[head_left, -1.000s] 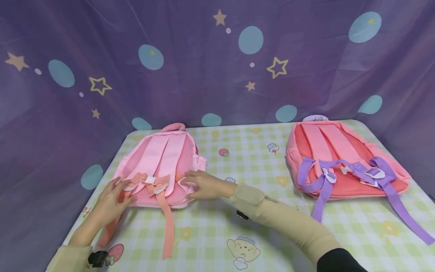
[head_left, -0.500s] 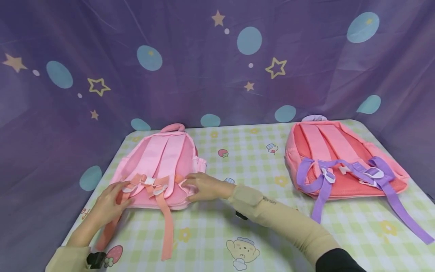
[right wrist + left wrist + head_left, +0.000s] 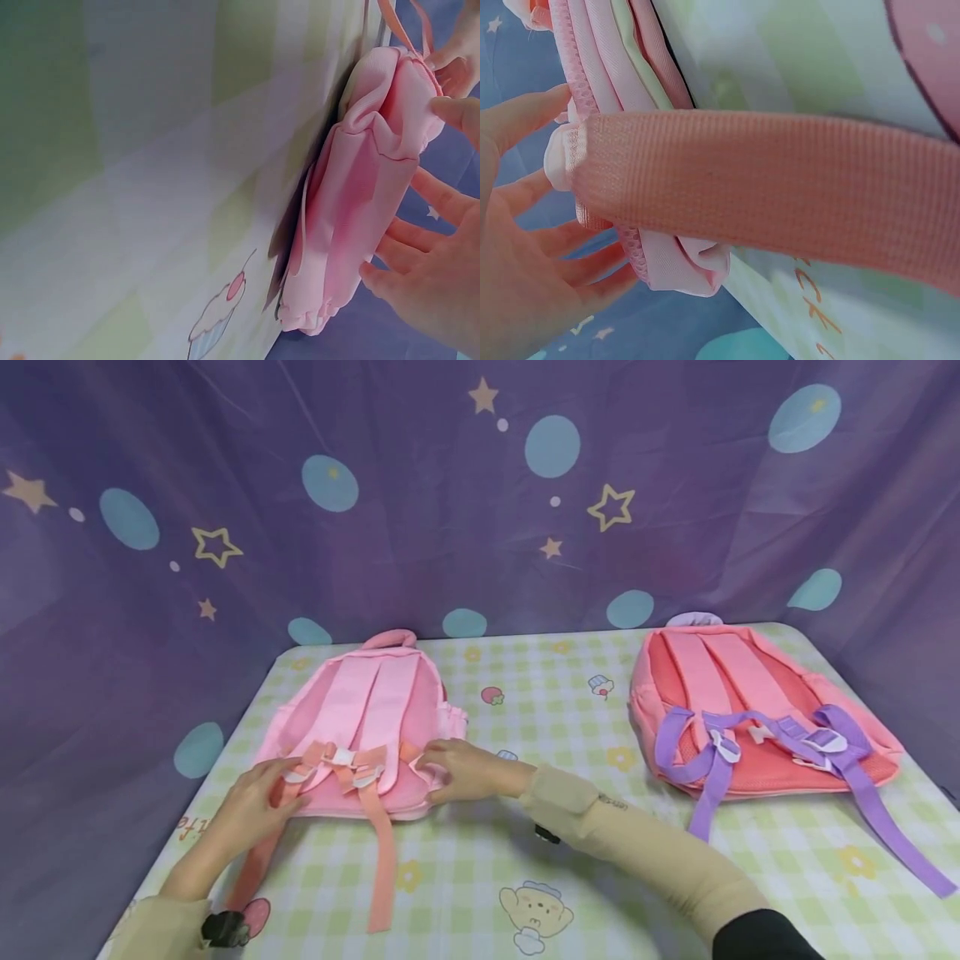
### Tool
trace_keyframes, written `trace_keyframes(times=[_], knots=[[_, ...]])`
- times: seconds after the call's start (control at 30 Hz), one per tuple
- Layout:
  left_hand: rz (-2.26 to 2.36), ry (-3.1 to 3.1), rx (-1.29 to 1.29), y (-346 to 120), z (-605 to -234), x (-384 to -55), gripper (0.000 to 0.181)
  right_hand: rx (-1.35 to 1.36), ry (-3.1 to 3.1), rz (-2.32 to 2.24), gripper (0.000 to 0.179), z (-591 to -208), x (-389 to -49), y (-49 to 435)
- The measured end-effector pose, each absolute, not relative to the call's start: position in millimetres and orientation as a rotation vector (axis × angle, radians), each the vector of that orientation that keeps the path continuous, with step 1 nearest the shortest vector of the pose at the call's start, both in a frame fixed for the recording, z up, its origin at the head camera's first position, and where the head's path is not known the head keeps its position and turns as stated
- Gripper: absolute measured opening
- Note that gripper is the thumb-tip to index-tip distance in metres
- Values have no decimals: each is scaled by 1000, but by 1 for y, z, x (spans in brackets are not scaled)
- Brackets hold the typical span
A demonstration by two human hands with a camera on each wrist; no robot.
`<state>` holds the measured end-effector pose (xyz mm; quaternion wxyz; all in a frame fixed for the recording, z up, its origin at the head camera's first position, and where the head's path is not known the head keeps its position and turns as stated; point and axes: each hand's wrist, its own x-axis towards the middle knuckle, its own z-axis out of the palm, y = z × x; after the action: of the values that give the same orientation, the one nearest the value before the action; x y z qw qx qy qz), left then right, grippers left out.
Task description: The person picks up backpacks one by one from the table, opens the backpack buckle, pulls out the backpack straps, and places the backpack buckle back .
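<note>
Now, both bare hands are at the pink bag. The left hand is loose, with its fingers spread and not curled tight round anything. It is at the bag's low corner, at 8 o'clock, right by 1 of the orange straps. The right hand is loose too. Its fingers are long and spread, and the tips touch the bag's side edge at 4 o'clock. So the bag lies between the 2 hands, and neither hand is clearly nearer.

The bag lies with its back side up. Its long way runs from 6 o'clock to just past 12 o'clock, where the handle is. My guess is that this is what any move would hang on: the hands are 1 on each side of the low end, and the handle end points away from them. A white clip sits on the straps, between the hands. The 2 loose strap ends hang over the near edge, at 6 and 7 o'clock.

Farther out, at 3 o'clock and well apart, is a red bag with purple straps. The right hand is nearer to that bag. Its handle end points to 11 o'clock. Both bags are on a checked cloth, and a purple curtain hangs behind at 12 o'clock.
</note>
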<state>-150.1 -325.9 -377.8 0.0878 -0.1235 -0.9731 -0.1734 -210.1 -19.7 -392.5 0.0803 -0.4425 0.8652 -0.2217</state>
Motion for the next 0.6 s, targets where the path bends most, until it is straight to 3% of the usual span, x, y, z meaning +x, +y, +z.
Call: trace_keyframes(times=[0.6], knots=[[-521,-2855,-471,-298,-382,-153,52,-1299,2587,-655,45,-390,-207,12]])
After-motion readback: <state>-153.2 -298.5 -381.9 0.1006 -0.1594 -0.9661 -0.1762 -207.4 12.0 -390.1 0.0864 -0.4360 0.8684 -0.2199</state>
